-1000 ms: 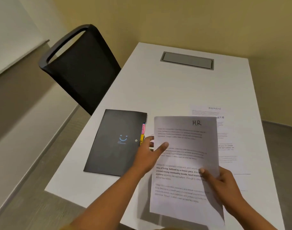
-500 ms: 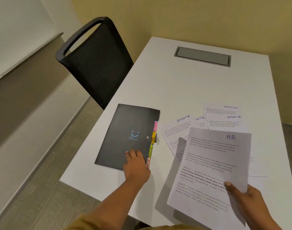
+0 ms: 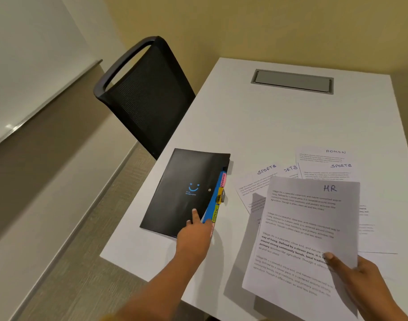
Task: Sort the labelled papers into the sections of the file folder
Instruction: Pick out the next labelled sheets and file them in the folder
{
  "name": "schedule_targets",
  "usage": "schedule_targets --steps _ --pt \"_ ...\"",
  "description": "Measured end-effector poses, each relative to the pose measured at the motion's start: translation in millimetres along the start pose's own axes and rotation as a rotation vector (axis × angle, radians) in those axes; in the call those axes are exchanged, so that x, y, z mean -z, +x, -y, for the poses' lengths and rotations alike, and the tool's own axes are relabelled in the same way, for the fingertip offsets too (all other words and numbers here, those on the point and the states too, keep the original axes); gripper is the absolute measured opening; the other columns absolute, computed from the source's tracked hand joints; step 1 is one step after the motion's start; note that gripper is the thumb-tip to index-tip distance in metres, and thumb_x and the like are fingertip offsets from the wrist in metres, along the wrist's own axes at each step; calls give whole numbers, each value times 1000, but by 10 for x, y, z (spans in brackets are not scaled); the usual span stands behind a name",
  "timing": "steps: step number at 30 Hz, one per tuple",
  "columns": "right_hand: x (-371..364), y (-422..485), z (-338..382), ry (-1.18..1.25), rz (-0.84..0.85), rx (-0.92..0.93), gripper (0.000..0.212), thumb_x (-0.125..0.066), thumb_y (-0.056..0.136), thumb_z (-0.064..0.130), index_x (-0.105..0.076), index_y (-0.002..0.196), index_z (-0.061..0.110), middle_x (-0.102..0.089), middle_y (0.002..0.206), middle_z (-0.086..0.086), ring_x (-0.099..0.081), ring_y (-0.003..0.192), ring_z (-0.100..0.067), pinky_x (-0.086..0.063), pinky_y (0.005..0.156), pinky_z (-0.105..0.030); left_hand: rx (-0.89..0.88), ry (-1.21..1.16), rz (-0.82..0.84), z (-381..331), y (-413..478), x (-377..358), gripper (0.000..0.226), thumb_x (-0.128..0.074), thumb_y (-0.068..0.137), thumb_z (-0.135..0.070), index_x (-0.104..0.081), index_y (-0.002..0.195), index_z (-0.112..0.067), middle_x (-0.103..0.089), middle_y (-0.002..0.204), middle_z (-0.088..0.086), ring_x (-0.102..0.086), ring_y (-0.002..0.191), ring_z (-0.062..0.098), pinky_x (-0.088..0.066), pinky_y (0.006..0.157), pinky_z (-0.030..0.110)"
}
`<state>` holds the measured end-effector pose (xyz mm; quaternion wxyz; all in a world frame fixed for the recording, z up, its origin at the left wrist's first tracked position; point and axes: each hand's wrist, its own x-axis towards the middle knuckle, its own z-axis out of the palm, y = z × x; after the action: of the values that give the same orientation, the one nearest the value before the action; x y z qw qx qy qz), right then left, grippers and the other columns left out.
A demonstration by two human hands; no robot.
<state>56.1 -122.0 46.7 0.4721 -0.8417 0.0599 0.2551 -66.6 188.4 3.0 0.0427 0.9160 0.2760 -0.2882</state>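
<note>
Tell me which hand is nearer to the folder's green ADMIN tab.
Left. The left hand grips the file folder's edge right beside the ADMIN tab; the right hand holds the HR paper, far to its right.

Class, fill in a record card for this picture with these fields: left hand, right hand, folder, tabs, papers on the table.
Left hand: the left hand touches the black folder at its tabbed edge; whether it pinches the cover cannot be told.
Right hand: the right hand holds the HR paper, thumb on top.
Folder: lies on the table, blue showing at the tabbed edge.
Tabs: pink tab, yellow tab, green ADMIN tab.
Papers on table: left SPORTS sheet, right SPORTS sheet, ADMIN sheet, overlapping.
</note>
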Motion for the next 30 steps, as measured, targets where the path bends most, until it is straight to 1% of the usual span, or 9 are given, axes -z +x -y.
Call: schedule_targets --steps 4,9,15,19,23,25,27,28,30 --pt "-6 4 -7 -4 8 7 17 -71 87 22 -68 84 6 -69 82 -15 -63 75 -27 -45 63 -35 87 31 20 54 -23 155 59 -62 93 -31 -38 144 -14 -32 154 11 -64 100 24 -52 66 31" --pt "-26 -6 -23 17 16 -10 15 -72 86 23 -66 75 15 -70 82 -15 -65 78 -31 -48 70 -41 90 14 -8 21 13 130 48 -59 94 -34 -48 137 -17 -28 157 9 -65 83 21 -47 54 27" --pt "29 -35 -82 18 14 -28 16 -72 86 24 -70 87 8 -72 85 -14 -67 82 -35 -50 73 -44 62 57 0 -114 61 75 32 -56 96 -19 -53 127 -12 -32 155 15 -68 85 24 -57 67 33" --pt "84 -84 -85 35 -9 -34 16 -71 86 23 -70 88 7 -72 86 -15 -67 82 -33 -50 72 -42 25 96 6 -147 54 104 35 -60 94 -14 -54 128 -11 -38 150 18 -68 89 25 -55 68 34" --pt "128 -139 -56 59 -19 -43 22 -73 84 24 -69 90 4 -71 86 -14 -67 86 -35 -46 67 -38 14 110 3 -121 30 156 37 -64 92 -19 -55 126 -10 -59 126 12 -66 92 23 -54 72 33" --pt "125 -184 -10 64 -16 -55 46 -78 74 49 -70 87 6 -72 85 -13 -68 84 -34 -46 67 -38 15 77 -2 -77 -5 220 39 -65 92 -25 -54 126 -10 -61 116 10 -66 93 21 -54 73 32" --pt "134 -203 33 40 -35 -32 77 -71 46 80 -70 82 13 -72 80 -6 -66 75 -25 -46 63 -34 29 26 -18 -14 -68 308 45 -65 91 -30 -50 128 -12 -60 115 8 -65 95 20 -54 73 31" --pt "136 -206 61 49 -30 -18 80 -69 44 82 -70 84 12 -72 80 -3 -65 73 -21 -46 62 -33 44 -1 -37 19 -114 365 45 -65 90 -30 -50 129 -13 -60 116 8 -65 96 20 -54 73 31" --pt "131 -180 115 103 -11 -8 59 -75 73 55 -71 101 3 -72 85 -5 -66 77 -24 -50 68 -39 75 -42 -105 90 -222 500 33 -59 93 -25 -54 123 -12 -63 114 8 -65 97 21 -53 71 31"
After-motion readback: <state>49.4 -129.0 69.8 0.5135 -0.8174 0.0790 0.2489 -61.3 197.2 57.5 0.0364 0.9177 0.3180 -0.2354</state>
